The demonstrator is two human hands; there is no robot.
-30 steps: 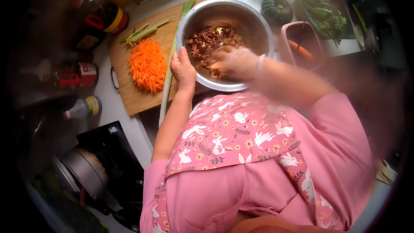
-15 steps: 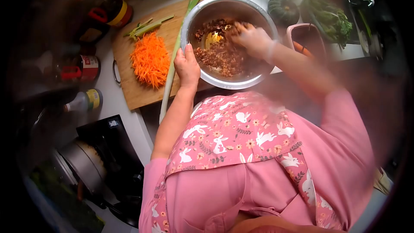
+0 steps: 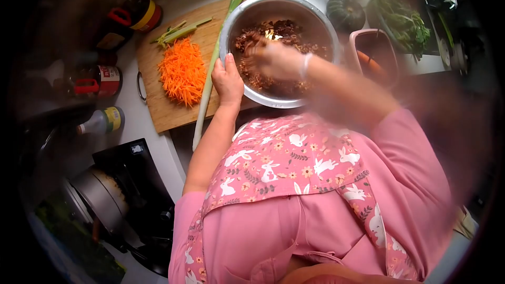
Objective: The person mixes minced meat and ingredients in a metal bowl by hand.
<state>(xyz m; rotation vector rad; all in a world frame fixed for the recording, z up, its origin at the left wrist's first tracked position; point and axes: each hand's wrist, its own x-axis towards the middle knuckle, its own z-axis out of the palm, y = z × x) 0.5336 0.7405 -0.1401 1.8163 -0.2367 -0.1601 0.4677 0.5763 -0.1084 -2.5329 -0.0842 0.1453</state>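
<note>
Our left hand (image 3: 228,81) grips the round silver metal bowl (image 3: 307,21) | our blurred right hand (image 3: 276,60) works in its crumbly brown mixture (image 3: 263,81), finger closure unclear | red-and-white bottle label (image 3: 109,80) unreadable

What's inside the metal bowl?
Brown crumbly mix in the bowl, with the right hand in it. The mix under that hand is covered; motion blur hides whether its fingers grip any.

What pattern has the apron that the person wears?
The apron is pink with white rabbits, small flowers and dark leafy sprigs, seen best in the head view.
</note>
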